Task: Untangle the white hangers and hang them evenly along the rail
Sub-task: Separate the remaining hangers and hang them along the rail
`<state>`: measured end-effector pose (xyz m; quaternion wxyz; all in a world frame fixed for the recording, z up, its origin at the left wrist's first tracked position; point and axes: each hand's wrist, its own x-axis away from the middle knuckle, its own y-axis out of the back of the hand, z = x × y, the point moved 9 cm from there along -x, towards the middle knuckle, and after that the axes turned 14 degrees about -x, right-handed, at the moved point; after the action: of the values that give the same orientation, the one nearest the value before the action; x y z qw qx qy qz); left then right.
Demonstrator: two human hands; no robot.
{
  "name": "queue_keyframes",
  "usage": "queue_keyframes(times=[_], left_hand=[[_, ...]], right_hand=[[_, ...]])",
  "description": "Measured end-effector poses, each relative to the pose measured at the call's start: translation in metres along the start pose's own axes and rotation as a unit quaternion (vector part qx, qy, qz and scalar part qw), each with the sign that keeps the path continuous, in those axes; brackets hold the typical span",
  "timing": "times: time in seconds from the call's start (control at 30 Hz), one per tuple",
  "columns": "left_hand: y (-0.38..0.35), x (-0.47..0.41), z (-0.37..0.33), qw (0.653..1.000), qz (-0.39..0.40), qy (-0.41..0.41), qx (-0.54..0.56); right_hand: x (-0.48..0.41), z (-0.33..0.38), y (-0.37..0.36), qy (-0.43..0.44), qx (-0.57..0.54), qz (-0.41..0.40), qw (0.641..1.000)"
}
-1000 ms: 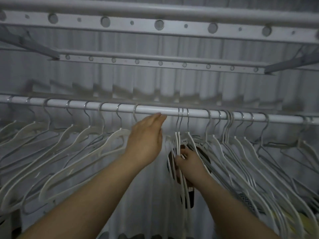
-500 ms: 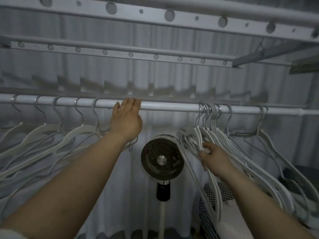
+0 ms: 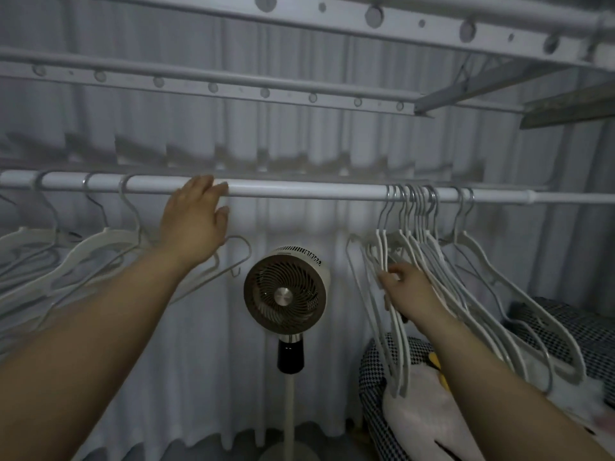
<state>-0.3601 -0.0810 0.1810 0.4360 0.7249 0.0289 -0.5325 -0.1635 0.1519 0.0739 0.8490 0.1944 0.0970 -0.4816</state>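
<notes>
A white rail (image 3: 316,191) runs across the view. My left hand (image 3: 196,217) lies against it with fingers extended. One white hanger (image 3: 233,261) hangs right under that hand, its hook hidden behind the palm. More white hangers (image 3: 83,254) hang spaced out to the left. At the right, a tight bunch of white hangers (image 3: 416,224) crowds the rail, hooks touching. My right hand (image 3: 409,291) grips several of their arms below the hooks. Two more hangers (image 3: 466,211) hang just right of the bunch.
A standing fan (image 3: 288,291) stands behind the bare stretch of rail. Checkered bedding (image 3: 565,327) and a pale plush toy (image 3: 419,414) lie at the lower right. Perforated rack bars (image 3: 266,91) run overhead, and a grey curtain hangs behind.
The bunch in my right hand has slid right along the rail, opening a wide gap that reveals the fan. My left hand stays on the rail by the left group.
</notes>
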Motion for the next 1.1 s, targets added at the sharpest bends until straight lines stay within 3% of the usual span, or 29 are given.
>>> queue_keyframes(times=[0.1, 0.17, 0.27, 0.37, 0.5, 0.67, 0.77, 0.97, 1.1], left_hand=[[-0.004, 0.022, -0.026, 0.996, 0.000, 0.015, 0.090], [-0.018, 0.041, -0.052, 0.976, 0.049, 0.036, 0.208], [-0.051, 0.072, -0.097, 0.896, 0.186, 0.102, 0.391], [-0.077, 0.098, -0.140, 0.827, 0.289, 0.136, 0.463], [-0.091, 0.122, -0.177, 0.790, 0.372, 0.126, 0.470], [-0.094, 0.138, -0.193, 0.737, 0.379, 0.165, 0.534], [-0.092, 0.137, -0.192, 0.725, 0.349, 0.164, 0.571], [-0.082, 0.144, -0.183, 0.754, 0.326, 0.137, 0.553], [-0.083, 0.154, -0.157, 0.764, 0.315, 0.178, 0.534]], right_hand=[[0.004, 0.006, 0.000, 0.013, 0.019, -0.008, 1.000], [0.010, 0.015, -0.003, 0.027, 0.054, 0.011, 0.998], [0.020, 0.038, -0.007, 0.087, 0.195, 0.036, 0.976], [0.026, 0.060, 0.005, 0.150, 0.271, -0.001, 0.951], [0.024, 0.056, 0.013, 0.120, 0.185, 0.020, 0.975], [0.024, 0.032, 0.002, 0.037, 0.052, 0.073, 0.995], [0.024, 0.022, -0.009, 0.001, -0.017, 0.085, 0.996], [0.026, 0.020, -0.020, -0.028, -0.063, 0.101, 0.992], [0.029, 0.017, -0.029, -0.035, -0.090, 0.112, 0.989]])
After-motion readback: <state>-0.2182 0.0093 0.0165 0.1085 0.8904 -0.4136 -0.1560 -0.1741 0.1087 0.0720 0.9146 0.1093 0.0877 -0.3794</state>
